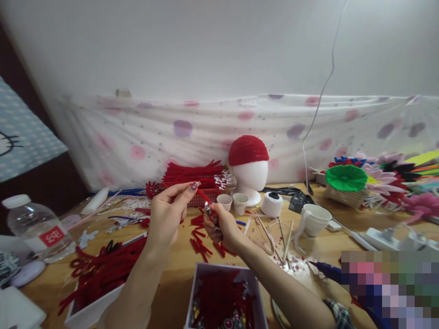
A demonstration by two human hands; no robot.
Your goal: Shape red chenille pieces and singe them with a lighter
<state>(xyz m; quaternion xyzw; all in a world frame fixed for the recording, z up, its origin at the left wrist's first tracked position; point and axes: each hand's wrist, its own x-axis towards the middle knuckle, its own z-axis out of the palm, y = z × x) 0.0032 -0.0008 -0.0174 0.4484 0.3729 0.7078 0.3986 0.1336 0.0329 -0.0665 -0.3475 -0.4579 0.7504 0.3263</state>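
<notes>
My left hand point(171, 210) is pinched on one end of a short red strip point(203, 195), raised above the table. Just right of it, my right hand point(221, 225) is wrapped round a lighter point(207, 210) with a small flame at its top, close to the strip's lower end. Below my hands, short red pieces point(200, 244) lie scattered on the wooden table point(171, 274). A white box point(194, 292) with dark red pieces and beads stands at the near edge.
A white mannequin head point(250, 178) with a red cap, paper cups point(240, 203), a thread cone point(271, 204) and a basket of red stems point(202, 198) stand behind. A bottle point(37, 228) is left; flowers point(346, 177) and a power strip point(387, 237) are right.
</notes>
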